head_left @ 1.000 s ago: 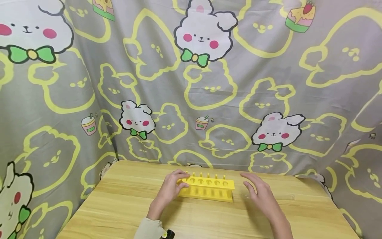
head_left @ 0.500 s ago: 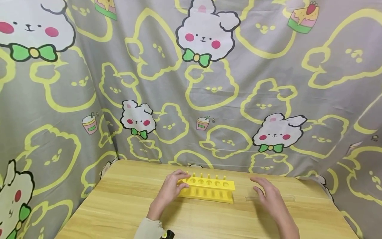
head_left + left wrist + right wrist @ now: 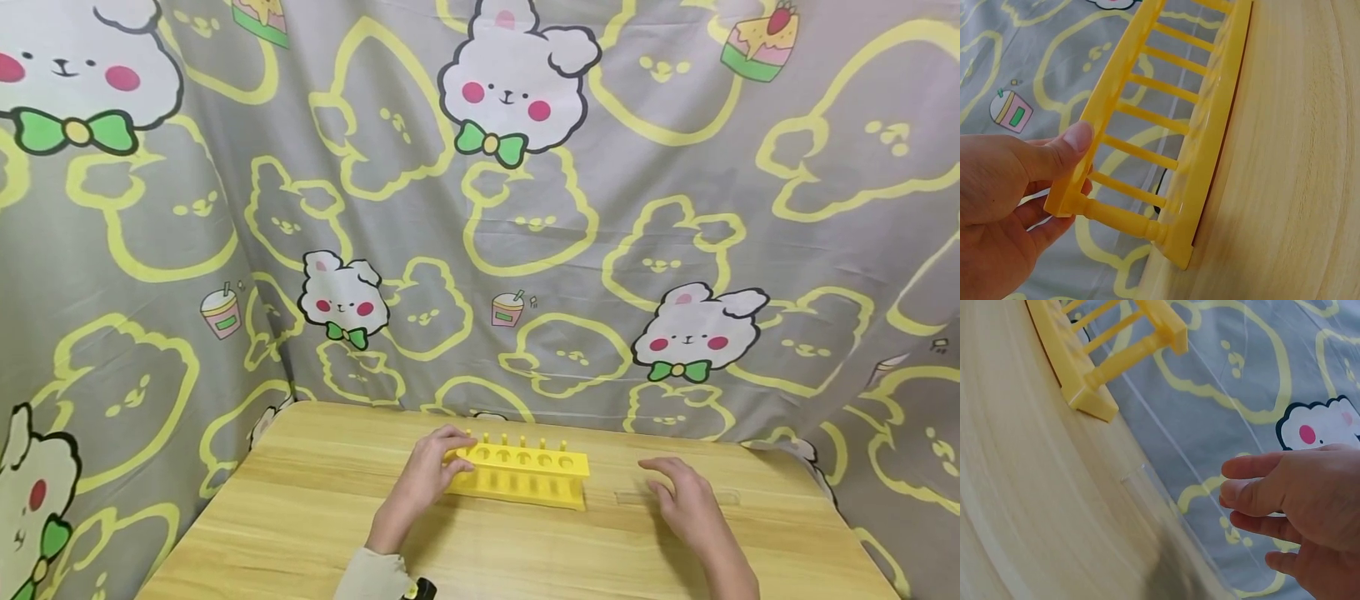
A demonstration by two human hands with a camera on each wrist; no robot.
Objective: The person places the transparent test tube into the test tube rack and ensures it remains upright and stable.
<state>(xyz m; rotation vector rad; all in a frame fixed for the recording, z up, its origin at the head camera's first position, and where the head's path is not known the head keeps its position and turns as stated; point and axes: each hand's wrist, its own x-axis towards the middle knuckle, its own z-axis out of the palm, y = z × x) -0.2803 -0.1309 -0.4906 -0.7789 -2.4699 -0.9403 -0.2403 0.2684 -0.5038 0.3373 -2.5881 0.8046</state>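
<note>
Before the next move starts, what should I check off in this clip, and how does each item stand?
1. Rack upright on the table: ok, it stands on its base.
2. Rack steadied: ok, the left hand grips its left end.
3. Right hand free: ok, it holds nothing and hovers over the tube.
4. Tube grasped: not ok, it lies on the table to the right of the rack.
5. Holes vacant: ok for those in plain view; cannot tell under the left hand.
6. Which tube end is open: cannot tell, it is too faint.
</note>
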